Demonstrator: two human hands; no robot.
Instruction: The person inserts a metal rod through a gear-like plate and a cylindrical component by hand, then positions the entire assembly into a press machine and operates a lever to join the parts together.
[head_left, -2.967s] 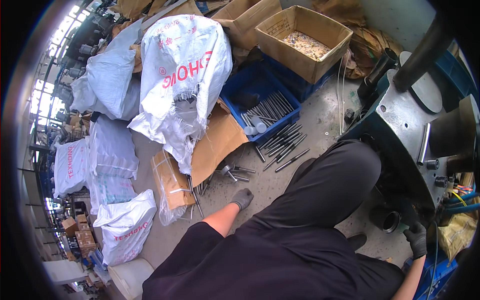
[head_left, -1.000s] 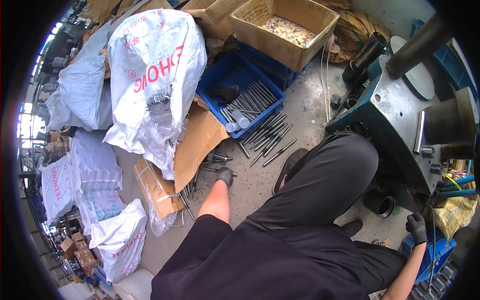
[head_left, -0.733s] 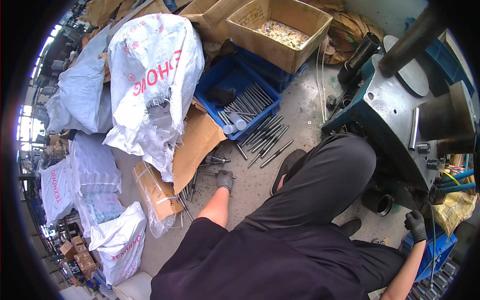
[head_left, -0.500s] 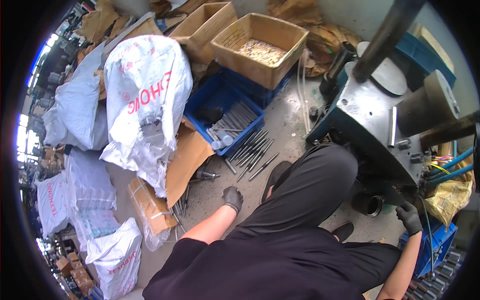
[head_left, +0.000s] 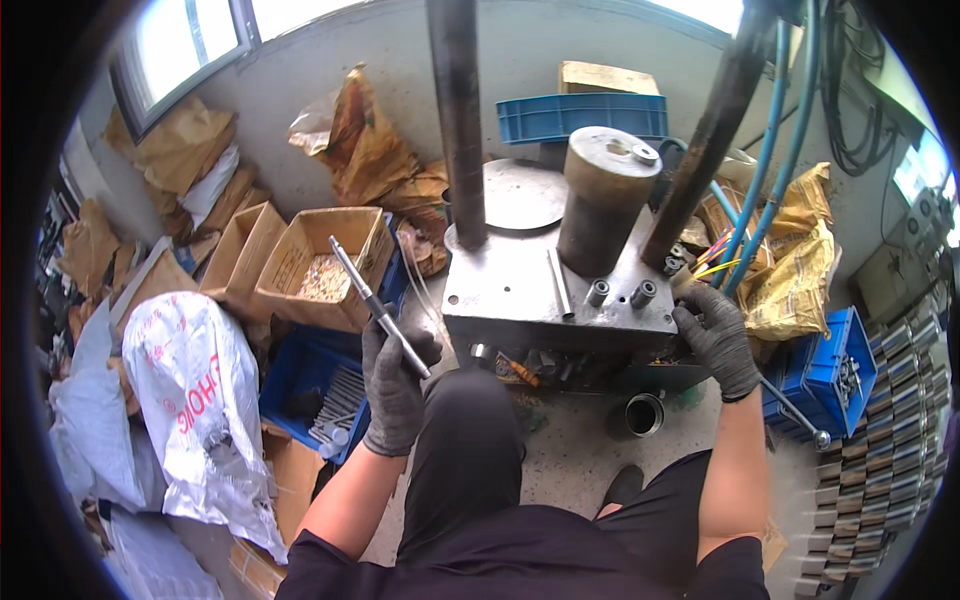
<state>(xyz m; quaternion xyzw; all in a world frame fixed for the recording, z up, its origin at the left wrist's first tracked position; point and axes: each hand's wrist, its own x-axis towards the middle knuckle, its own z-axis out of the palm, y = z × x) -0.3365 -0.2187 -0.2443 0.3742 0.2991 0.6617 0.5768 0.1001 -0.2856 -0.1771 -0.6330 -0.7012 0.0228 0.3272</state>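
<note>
My left hand [head_left: 395, 385], in a grey glove, grips a long thin metal rod [head_left: 378, 305] and holds it slanting up and to the left, just left of the press machine [head_left: 560, 290]. My right hand [head_left: 718, 340], gloved too, rests on the right front corner of the machine's steel plate, fingers curled over its edge. On the plate lie another metal rod [head_left: 560, 283] and two short steel bushings [head_left: 620, 294], in front of a rusty cylinder [head_left: 605, 200].
A blue crate of rods [head_left: 320, 385] sits on the floor at my left, beside a white sack [head_left: 205, 400] and open cardboard boxes [head_left: 325, 265]. Another blue crate [head_left: 830, 370] and stacked metal parts [head_left: 885, 450] stand to the right. My knees are under the machine.
My left hand has come up from the floor with a rod in it. My view swung from the floor on the left to the machine ahead. My right hand stays at the machine.
</note>
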